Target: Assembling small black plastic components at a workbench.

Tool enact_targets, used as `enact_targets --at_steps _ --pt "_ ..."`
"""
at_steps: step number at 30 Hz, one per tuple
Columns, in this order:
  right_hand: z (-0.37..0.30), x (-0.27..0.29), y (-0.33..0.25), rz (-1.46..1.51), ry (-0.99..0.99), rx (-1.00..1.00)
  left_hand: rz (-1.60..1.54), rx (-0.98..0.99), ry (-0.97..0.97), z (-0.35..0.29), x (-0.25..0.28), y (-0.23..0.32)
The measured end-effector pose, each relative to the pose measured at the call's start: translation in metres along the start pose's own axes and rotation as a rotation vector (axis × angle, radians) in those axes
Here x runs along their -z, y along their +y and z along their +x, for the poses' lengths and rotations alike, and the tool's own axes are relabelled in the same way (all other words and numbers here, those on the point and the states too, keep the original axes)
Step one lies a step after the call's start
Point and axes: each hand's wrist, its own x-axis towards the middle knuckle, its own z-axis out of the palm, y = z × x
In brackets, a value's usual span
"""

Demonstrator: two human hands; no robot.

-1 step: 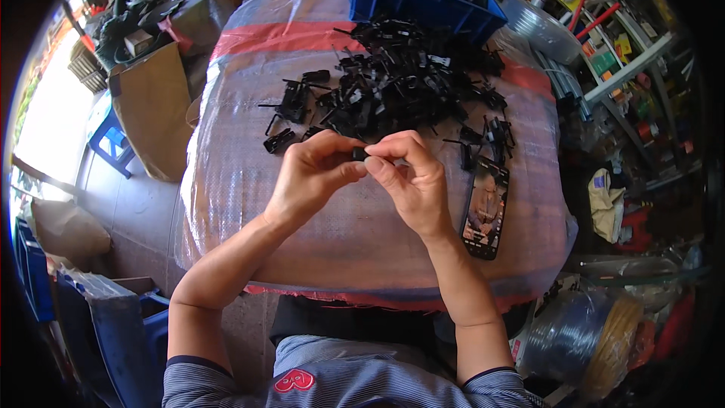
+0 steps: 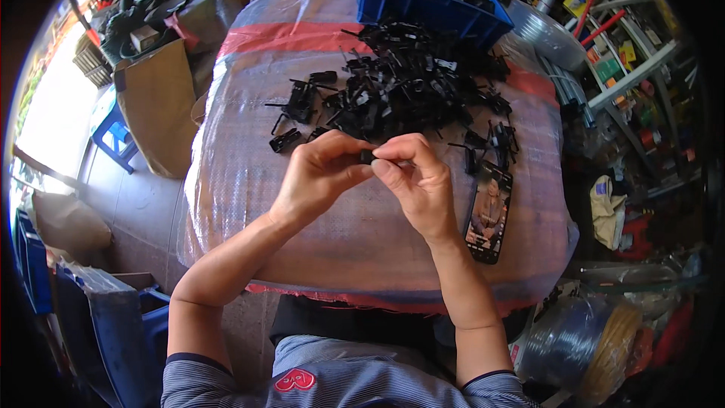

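On the left, beyond the tabletop, a blue stool (image 2: 115,140) stands on the tiled floor, and a brown board (image 2: 155,106) leans nearer the table's left edge. The tabletop (image 2: 355,245) wears a woven plastic sheet (whitish and glossy, with pink-red bands toward the far edge and a frayed hem along the near one). Inward from its left edge, past the middle toward the far side, lies a loose black part (image 2: 285,140), short and blocky. Next comes the left hand (image 2: 306,181), its thumb and forefinger closed on one end of a small black piece (image 2: 367,156). That piece is held over the middle of the tabletop, mostly hidden by the fingertips. Behind it a heap of black parts (image 2: 408,79), many with thin prongs, spreads toward the far edge. The right hand (image 2: 419,189) pinches the piece's other end between thumb and forefinger. A blue bin (image 2: 430,13), with more dark parts inside, stands at the far edge toward the right corner. A phone (image 2: 488,215) lies near the right edge, its lit screen showing a person. Off the far right corner sits a clear spool (image 2: 547,34).
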Motion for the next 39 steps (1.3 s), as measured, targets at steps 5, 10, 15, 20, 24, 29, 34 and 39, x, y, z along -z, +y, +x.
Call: enact_targets --at_steps 5,10,15,20,24,29,34,39 --pt "0.001 -0.002 -0.004 0.318 0.041 -0.299 0.426 -0.324 0.031 -0.003 -0.003 0.009" --pt "-0.003 0.005 0.015 0.555 -0.045 -0.423 0.542 -0.425 0.076 -0.008 -0.010 0.013" --pt "-0.003 -0.001 0.022 0.634 -0.012 -0.417 0.593 -0.404 0.076 -0.006 -0.008 0.012" --pt "0.000 0.008 0.010 0.428 -0.064 -0.380 0.455 -0.234 0.008 0.005 0.002 0.010" --pt "0.005 0.004 -0.006 -0.303 -0.202 0.135 -0.105 0.323 0.027 0.014 0.029 0.007" --pt "0.003 0.001 0.001 -0.742 -0.162 0.378 -0.138 0.481 -0.041 0.010 0.017 -0.001" --pt "-0.004 -0.011 0.011 -0.920 -0.074 0.401 -0.056 0.397 0.004 0.004 0.007 0.001" --pt "-0.003 -0.018 0.015 -0.974 -0.027 0.381 0.217 0.161 0.106 0.001 -0.001 0.000"
